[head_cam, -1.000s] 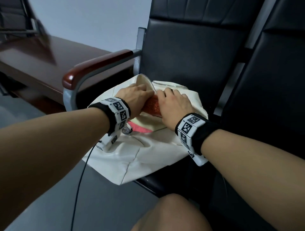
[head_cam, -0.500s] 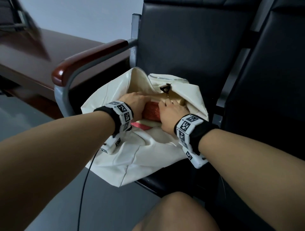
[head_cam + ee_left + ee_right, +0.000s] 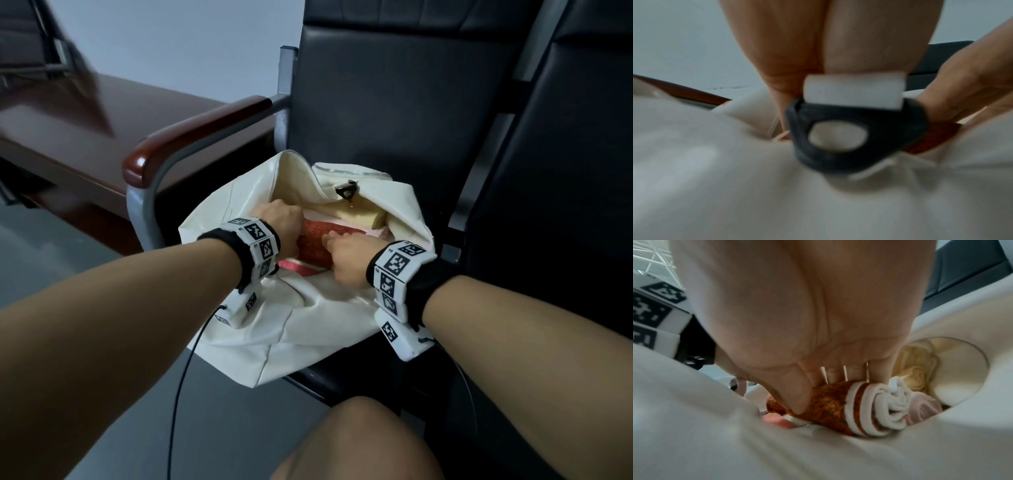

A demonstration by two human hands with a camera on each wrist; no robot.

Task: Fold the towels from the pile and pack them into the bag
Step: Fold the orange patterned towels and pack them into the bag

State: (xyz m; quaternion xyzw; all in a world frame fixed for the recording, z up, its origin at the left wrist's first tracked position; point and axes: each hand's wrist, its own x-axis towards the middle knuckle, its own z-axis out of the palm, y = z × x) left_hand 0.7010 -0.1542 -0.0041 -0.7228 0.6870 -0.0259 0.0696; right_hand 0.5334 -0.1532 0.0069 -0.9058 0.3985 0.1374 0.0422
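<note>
No readable text; wristband [image 3: 260,240] markers carry only coded squares.

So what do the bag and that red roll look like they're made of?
The bag looks like smooth cream faux leather or coated fabric: slight sheen, soft creases, metal zipper. The red towel looks like fuzzy terry cloth, mottled orange-red with cream stripes at its rolled end.

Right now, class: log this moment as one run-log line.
step: packing | both hands grip rolled orange towel | in cream bag | yellow towel already inside

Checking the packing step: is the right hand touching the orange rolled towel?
Touching. The right wrist view shows the right hand with fingers pressed onto the orange towel inside the bag.
</note>
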